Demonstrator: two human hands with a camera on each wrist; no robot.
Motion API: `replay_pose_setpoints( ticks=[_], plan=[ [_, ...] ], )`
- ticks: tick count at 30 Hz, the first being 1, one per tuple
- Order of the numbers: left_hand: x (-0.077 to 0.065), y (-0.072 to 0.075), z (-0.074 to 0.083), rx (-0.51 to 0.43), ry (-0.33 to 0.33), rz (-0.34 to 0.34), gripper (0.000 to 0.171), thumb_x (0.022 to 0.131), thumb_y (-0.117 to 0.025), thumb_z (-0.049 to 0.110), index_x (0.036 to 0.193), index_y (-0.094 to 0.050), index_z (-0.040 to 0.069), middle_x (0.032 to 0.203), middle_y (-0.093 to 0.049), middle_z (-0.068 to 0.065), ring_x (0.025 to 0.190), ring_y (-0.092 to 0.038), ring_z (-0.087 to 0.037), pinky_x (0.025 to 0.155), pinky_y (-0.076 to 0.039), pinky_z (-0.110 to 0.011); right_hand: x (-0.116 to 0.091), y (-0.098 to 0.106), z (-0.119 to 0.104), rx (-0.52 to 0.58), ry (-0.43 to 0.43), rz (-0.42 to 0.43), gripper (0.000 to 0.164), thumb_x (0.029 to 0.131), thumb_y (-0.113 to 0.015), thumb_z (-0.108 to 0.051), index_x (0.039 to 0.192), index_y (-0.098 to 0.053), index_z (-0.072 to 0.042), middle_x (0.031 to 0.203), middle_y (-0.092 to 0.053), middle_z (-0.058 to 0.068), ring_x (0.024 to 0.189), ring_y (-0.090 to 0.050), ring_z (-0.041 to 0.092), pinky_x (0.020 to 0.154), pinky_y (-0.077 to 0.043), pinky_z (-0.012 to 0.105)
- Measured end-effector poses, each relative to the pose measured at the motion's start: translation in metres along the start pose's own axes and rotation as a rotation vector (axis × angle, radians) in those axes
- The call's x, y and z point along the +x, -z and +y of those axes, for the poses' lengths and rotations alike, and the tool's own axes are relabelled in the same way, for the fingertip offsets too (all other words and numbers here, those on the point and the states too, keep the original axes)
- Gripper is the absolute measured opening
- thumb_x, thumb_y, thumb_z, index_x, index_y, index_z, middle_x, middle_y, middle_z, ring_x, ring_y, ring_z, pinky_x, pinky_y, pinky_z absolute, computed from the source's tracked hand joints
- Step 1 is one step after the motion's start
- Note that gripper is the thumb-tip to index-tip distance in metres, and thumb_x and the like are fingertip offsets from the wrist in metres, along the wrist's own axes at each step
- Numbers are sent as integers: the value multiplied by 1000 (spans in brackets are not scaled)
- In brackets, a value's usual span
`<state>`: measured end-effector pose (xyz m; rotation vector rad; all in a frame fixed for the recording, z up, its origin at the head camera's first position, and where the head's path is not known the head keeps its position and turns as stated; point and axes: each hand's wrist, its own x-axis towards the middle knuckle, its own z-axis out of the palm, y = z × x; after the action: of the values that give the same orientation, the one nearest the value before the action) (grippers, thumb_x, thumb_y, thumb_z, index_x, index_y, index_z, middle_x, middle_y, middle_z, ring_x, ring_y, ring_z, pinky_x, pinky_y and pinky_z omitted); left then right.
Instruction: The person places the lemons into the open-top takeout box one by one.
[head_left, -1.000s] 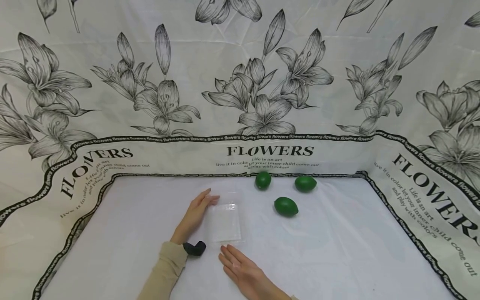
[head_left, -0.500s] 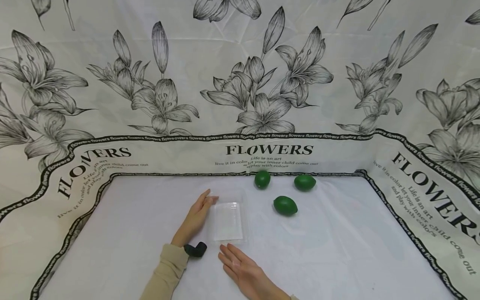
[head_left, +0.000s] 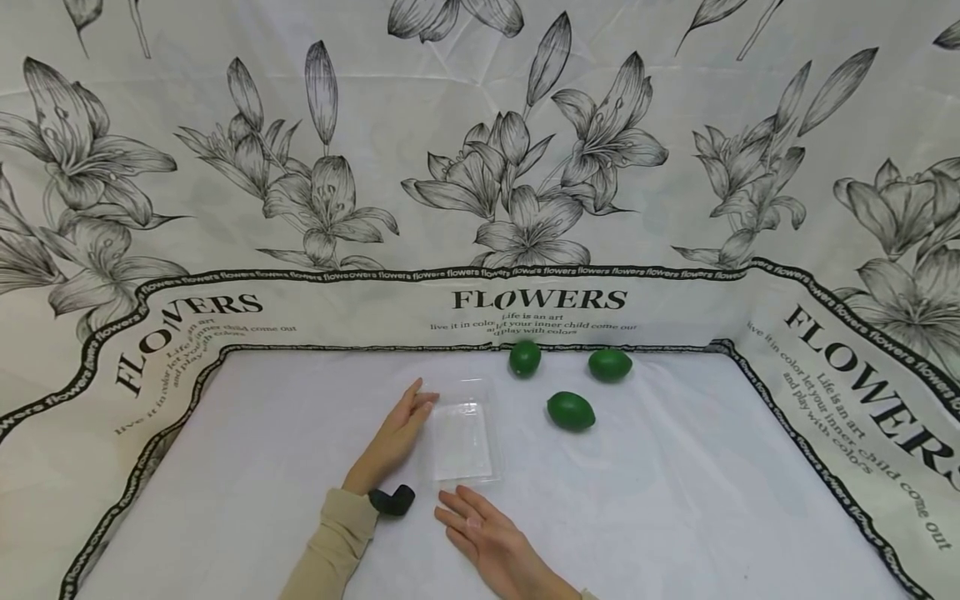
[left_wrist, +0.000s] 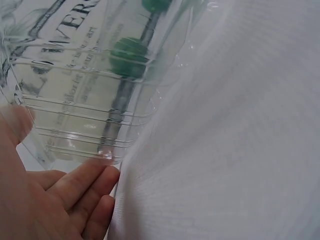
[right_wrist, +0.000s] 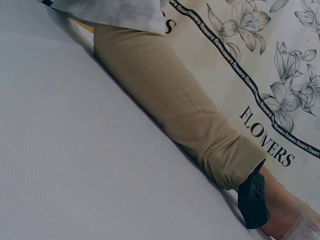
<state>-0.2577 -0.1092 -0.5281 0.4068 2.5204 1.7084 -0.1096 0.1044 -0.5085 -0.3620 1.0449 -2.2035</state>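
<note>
A clear plastic box [head_left: 462, 443] lies on the white-covered table in the head view. Along its left side is my left hand [head_left: 392, 440], fingers extended. The left wrist view has these fingers [left_wrist: 82, 187] touching the ridged wall of the plastic box [left_wrist: 85, 110], with the thumb near it. My right hand [head_left: 491, 537] lies just in front of the box's near edge, fingers extended and holding nothing. Whether it touches the box I cannot tell. In the right wrist view my right hand is out of sight; only a box corner [right_wrist: 302, 227] shows at lower right.
Three green limes lie right of the box: one at the back [head_left: 525, 359], one farther right [head_left: 610, 365], one nearer [head_left: 571, 412]. A flower-printed cloth [head_left: 360, 308] walls the back and sides. A black wrist device [head_left: 392, 500] sits at my left wrist.
The clear box has slid a little to the right. My left hand has shifted slightly right along its side; my right hand has barely moved. The limes lie as before.
</note>
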Motion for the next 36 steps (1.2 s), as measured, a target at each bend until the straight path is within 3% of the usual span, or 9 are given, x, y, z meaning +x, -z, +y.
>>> replay_pose_setpoints(
  ticks=[8,23,27,30,32,36],
  plan=[
    [-1,0,2,14,-23,-18,67,106,-38,46,159,-18,8,147,-51,-3,144,-32,-25,118,-21,-49,-1,0,0,1,3,-5,67,107,-27,-15,150,19,8,161,9,29,150,-8,36,120,-14,36],
    [-1,2,-2,-2,-46,34,64,106,-38,45,156,-26,7,141,-56,-5,140,-40,-27,117,-25,-50,-1,0,2,-12,12,-4,68,106,-27,-15,150,19,9,161,6,29,150,-11,35,120,-16,35],
    [0,4,-1,-20,-46,70,58,107,-41,39,154,-31,6,137,-59,-7,137,-44,-28,115,-27,-50,1,-2,4,-61,38,46,66,106,-33,-12,151,9,12,157,-19,30,143,-34,27,116,-27,31],
    [1,6,4,-29,-9,92,55,107,-43,35,152,-34,6,136,-59,-9,134,-47,-28,114,-30,-50,1,-5,4,-146,58,95,59,105,-40,-9,151,-11,14,144,-43,19,128,-51,18,110,-37,30],
    [1,8,8,-24,6,107,52,106,-45,32,151,-37,5,135,-60,-11,131,-50,-28,112,-32,-50,0,-7,2,-222,69,107,52,103,-44,-7,146,-24,15,138,-50,14,121,-56,16,106,-42,30],
    [-1,14,18,4,0,118,49,106,-48,25,147,-41,1,134,-60,-16,123,-56,-32,108,-37,-51,-4,-10,-8,-422,111,93,40,102,-49,-4,135,-41,17,131,-55,27,115,-61,17,99,-48,28]
  ],
)
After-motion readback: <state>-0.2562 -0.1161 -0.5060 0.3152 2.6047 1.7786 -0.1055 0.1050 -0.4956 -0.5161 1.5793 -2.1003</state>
